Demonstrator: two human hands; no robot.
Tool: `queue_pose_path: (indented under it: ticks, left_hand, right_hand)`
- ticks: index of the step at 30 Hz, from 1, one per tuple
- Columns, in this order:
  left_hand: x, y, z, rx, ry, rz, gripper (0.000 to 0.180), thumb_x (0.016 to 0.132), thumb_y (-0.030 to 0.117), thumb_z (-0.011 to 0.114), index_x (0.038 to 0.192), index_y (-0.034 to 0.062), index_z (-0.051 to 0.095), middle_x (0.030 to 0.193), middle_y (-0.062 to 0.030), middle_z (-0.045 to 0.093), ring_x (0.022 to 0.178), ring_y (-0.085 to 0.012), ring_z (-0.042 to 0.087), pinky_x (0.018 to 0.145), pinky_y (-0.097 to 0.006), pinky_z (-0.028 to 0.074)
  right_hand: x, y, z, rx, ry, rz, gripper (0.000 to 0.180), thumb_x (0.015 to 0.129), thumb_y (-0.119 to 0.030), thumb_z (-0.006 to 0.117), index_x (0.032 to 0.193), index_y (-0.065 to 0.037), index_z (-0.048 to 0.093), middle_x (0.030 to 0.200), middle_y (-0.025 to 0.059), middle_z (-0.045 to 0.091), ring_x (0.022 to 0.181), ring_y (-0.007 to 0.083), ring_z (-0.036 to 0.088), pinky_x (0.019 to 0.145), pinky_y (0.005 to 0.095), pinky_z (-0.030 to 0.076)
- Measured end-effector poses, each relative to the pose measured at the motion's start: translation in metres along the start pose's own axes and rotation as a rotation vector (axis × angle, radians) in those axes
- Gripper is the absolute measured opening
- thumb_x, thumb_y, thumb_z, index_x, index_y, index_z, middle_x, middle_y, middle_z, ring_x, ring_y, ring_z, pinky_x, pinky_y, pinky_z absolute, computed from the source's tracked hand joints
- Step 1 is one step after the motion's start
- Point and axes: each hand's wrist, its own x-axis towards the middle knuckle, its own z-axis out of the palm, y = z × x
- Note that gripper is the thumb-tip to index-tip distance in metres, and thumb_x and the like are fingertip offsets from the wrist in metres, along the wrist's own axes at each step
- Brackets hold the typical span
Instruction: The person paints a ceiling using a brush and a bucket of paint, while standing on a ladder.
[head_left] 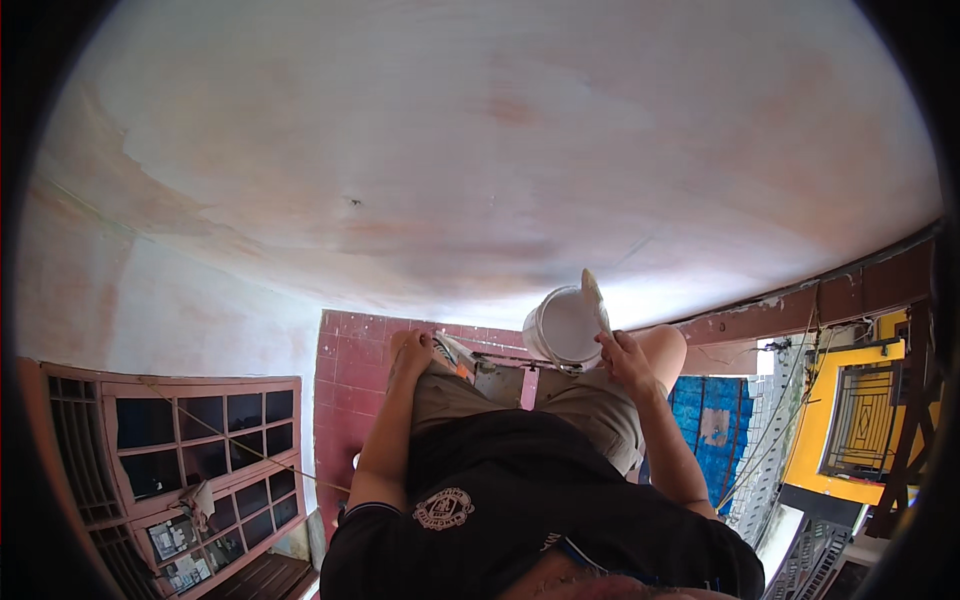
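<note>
My right hand (pixel 625 362) grips a paintbrush (pixel 592 297), its broad whitish head pointing up toward the wall. The brush overlaps the right side of a white bucket (pixel 537 328), which stands between my knees. Inside the bucket the surface looks white; how full it is I cannot tell. My left hand (pixel 412 353) is closed at my left knee, and whatever its fingers may hold is hidden. Ahead of me rises a wall (pixel 480 150) with patchy white paint over pinkish and orange areas.
Red floor tiles (pixel 345 365) lie far below. A pink-framed window (pixel 205 430) is at left, with a cord running across it. On the right are a brown beam (pixel 780 310), a blue sheet (pixel 705 415) and a yellow house front (pixel 805 460).
</note>
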Motion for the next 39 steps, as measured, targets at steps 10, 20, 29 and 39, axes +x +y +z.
queue_pose_path:
  ticks: [10, 20, 29, 39]
  left_hand:
    - [-0.011, -0.006, 0.002, -0.003, 0.104, 0.048, 0.046, 0.099, 0.037, 0.051, 0.113, -0.0029, 0.069, 0.109, -0.0303, 0.071, 0.106, -0.0455, 0.068, 0.096, -0.048, 0.053]
    - [-0.008, -0.004, -0.002, -0.042, 0.144, -0.003, 0.040, 0.098, 0.036, 0.056, 0.110, 0.0006, 0.070, 0.107, -0.0223, 0.074, 0.102, -0.0390, 0.071, 0.091, -0.045, 0.054]
    - [0.001, -0.014, 0.012, -0.014, 0.208, 0.074, 0.033, 0.096, 0.032, 0.057, 0.097, 0.0038, 0.074, 0.079, -0.0121, 0.076, 0.088, -0.0315, 0.072, 0.089, -0.043, 0.053]
    - [-0.002, -0.012, 0.007, 0.006, 0.258, 0.085, 0.029, 0.095, 0.027, 0.057, 0.095, 0.0029, 0.074, 0.082, -0.0159, 0.076, 0.084, -0.0355, 0.073, 0.081, -0.044, 0.057]
  right_hand:
    - [0.029, 0.006, 0.003, -0.820, 0.043, -0.276, 0.042, 0.095, -0.031, 0.065, 0.110, 0.007, 0.063, 0.089, 0.0222, 0.072, 0.080, 0.0348, 0.072, 0.076, 0.0445, 0.057]
    - [0.041, -0.027, -0.002, -1.198, -0.013, -0.245, 0.028, 0.084, -0.015, 0.059, 0.094, 0.004, 0.076, 0.098, 0.0298, 0.072, 0.098, 0.0430, 0.072, 0.088, 0.0479, 0.057]
    - [0.059, -0.005, 0.007, -1.158, 0.113, -0.298, 0.025, 0.080, -0.016, 0.062, 0.091, 0.000, 0.078, 0.099, 0.0257, 0.074, 0.097, 0.0385, 0.074, 0.086, 0.0465, 0.059]
    - [0.084, 0.033, 0.003, -1.256, -0.021, -0.388, 0.031, 0.093, -0.026, 0.058, 0.103, -0.005, 0.077, 0.105, 0.0244, 0.074, 0.111, 0.0324, 0.070, 0.094, 0.0461, 0.056]
